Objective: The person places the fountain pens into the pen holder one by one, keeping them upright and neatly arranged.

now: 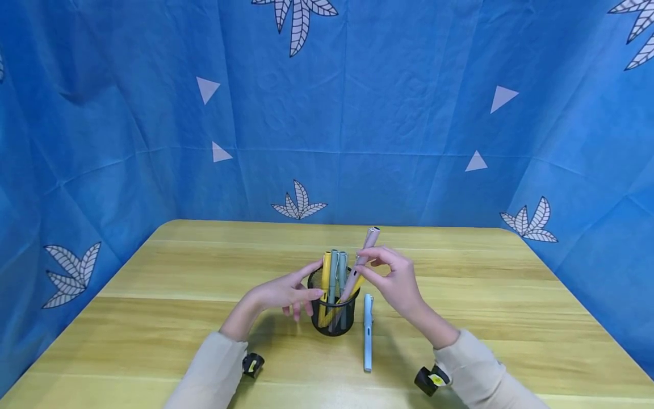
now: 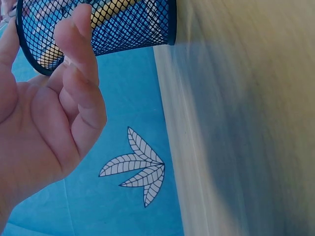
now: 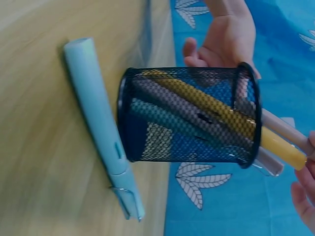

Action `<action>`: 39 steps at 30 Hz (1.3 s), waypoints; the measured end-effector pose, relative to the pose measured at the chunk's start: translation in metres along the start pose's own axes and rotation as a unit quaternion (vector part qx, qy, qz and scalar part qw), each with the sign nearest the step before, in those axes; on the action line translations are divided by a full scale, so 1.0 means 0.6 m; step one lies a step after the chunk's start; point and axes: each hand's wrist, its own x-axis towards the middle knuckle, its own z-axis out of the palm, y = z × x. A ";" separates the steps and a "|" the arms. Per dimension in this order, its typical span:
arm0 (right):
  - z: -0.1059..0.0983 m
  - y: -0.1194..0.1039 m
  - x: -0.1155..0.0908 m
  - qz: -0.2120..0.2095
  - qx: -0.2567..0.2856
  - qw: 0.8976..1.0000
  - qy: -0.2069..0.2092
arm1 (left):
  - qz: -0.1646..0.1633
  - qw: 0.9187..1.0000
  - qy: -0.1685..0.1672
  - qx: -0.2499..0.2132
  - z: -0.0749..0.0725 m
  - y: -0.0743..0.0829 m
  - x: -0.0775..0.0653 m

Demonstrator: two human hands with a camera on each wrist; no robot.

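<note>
A black mesh pen holder (image 1: 333, 330) stands upright on the table with several pens in it. My left hand (image 1: 286, 295) holds its left side near the rim, thumb and index finger spread across it; the other fingers are loosely curled, as the left wrist view shows. Between thumb and fingers, my right hand (image 1: 395, 278) pinches a lilac pen (image 1: 369, 238), tilted, its lower part inside the holder. Beside it stand a yellow pen (image 1: 326, 267) and grey-green pens (image 1: 334, 270). Another yellow pen (image 3: 283, 147) leans out toward the right hand.
A light blue capped pen (image 1: 368, 335) lies on the wooden table (image 1: 204, 267), just right of the holder, its clip end pointing away from me. Blue cloth (image 1: 383, 113) with leaf prints hangs behind the table and on both sides.
</note>
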 end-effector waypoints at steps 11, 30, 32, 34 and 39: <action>0.016 0.039 -0.025 -0.064 0.004 0.997 -0.033 | 0.005 1.000 -0.004 -0.007 0.000 0.001 0.002; 0.023 0.058 -0.039 -0.094 -0.028 0.989 -0.109 | 0.000 1.000 -0.004 -0.010 0.001 0.000 0.003; 0.022 0.058 -0.039 -0.094 -0.025 0.989 -0.113 | 0.000 1.000 -0.003 -0.010 0.001 0.000 0.002; 0.021 0.059 -0.039 -0.092 -0.021 0.989 -0.117 | 0.000 1.000 -0.003 -0.010 0.000 0.001 0.002; 0.018 0.059 -0.038 -0.082 -0.011 0.990 -0.112 | -0.003 1.000 -0.003 -0.013 0.000 0.003 0.001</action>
